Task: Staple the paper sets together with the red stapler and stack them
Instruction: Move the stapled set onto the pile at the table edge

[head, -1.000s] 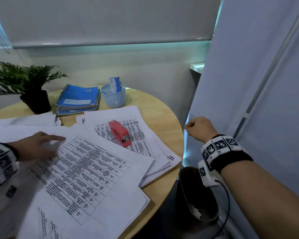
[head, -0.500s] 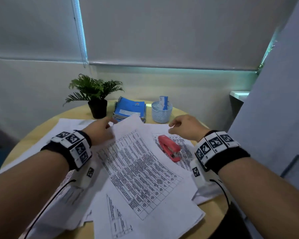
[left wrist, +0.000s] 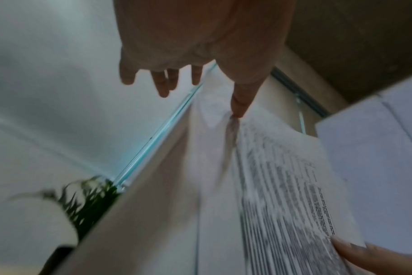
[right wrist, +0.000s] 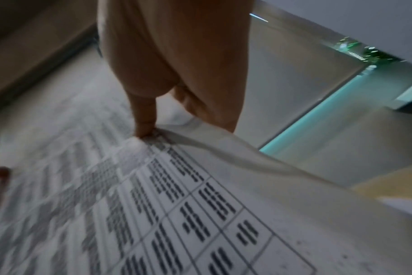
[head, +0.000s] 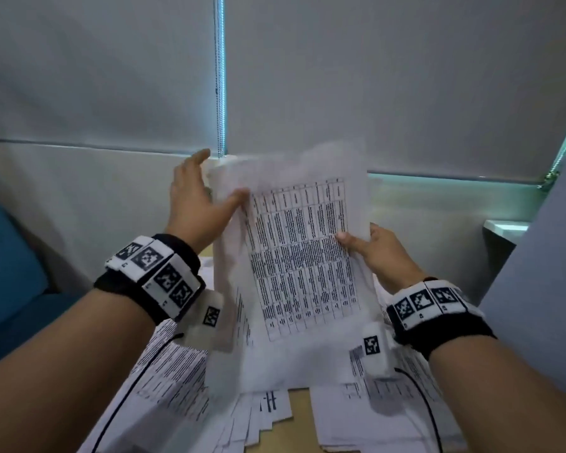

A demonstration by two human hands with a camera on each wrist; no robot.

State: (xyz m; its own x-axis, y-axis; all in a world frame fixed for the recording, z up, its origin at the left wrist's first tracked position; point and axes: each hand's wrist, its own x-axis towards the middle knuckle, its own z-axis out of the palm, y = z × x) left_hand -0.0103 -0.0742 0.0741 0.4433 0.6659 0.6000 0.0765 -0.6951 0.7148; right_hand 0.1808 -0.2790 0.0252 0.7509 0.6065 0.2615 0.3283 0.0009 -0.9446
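Note:
I hold a printed paper set (head: pixel 294 256) upright in front of me, above the table. My left hand (head: pixel 206 194) grips its upper left edge, thumb on the printed face and straight fingers behind. My right hand (head: pixel 356 235) pinches the right edge, thumb in front. The left wrist view shows my left thumb (left wrist: pixel 239 104) pressing the paper set (left wrist: pixel 270 186). In the right wrist view my right thumb (right wrist: pixel 144 122) bears on the sheet (right wrist: pixel 176 204). The red stapler is hidden from every view.
Several loose printed sheets (head: pixel 177 371) cover the wooden table (head: pixel 299 407) under my wrists. A potted plant (left wrist: pixel 89 197) stands at the back left. A blue seat (head: pixel 7 273) is on the left, a grey partition (head: pixel 543 289) on the right.
Both hands have taken the top paper set off the table and raised it upright. My head has tilted up, so the stapler, notebooks and basket are out of view.

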